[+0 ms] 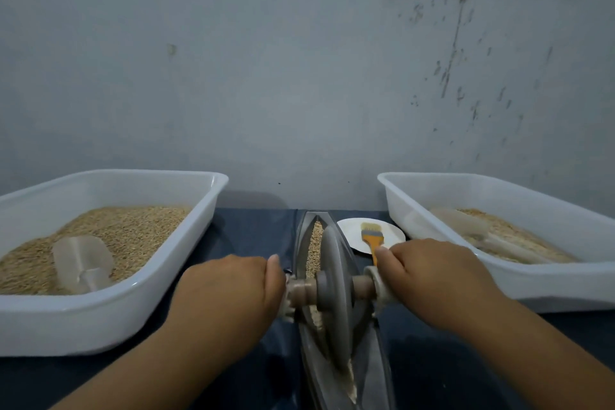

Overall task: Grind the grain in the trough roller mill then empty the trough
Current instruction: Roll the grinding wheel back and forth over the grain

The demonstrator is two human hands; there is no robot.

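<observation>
Head view puts the trough point(336, 319) dead centre, a long grey boat-shaped channel running from 12 o'clock down to 6 o'clock on the dark blue table point(253, 233). I see the grinding wheel point(334, 280) standing upright in it, with its axle crossing from 9 to 3 o'clock. My left hand point(233, 289) has its fingers curled round the axle's left handle, and my right hand point(429, 273) is wrapped round the right handle; both handles are mostly hidden under the fingers. Grain point(316, 243) lies in the channel toward 12 o'clock from the wheel, and paler crushed material shows along the channel toward 6 o'clock. At 9 o'clock sits a white tub point(109, 323) heaped with grain, a clear scoop point(83, 263) lying on the heap. At 3 o'clock a second white tub point(539, 289) holds a thinner layer of paler material and another clear scoop point(479, 230). Between the trough and that tub, at about 1 o'clock, a white plate point(352, 230) carries an orange-handled brush point(372, 236); my right thumb covers the end of its handle. A grey, scuffed wall point(299, 76) closes off 12 o'clock.
</observation>
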